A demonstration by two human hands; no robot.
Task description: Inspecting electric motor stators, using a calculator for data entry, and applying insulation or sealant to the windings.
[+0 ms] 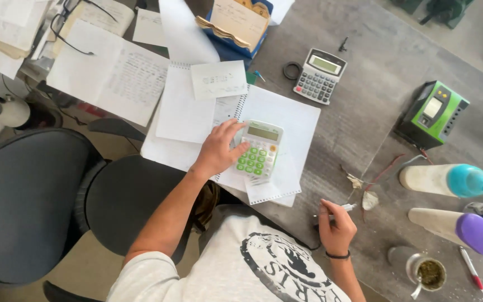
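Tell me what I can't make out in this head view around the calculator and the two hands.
- Green-keyed calculator, head view: its left edge is covered by the left hand; which key is pressed is hidden.
- Calculator display: digits too small.
- Pen: mostly hidden inside the right hand.
- Handwriting on the notebook pages: too small and blurred.
- Purple-capped bottle: partly cut by the right frame edge.

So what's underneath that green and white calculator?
The calculator lies on loose white sheets over a spiral notebook. The left hand rests on its keys. What's written beneath it is covered.
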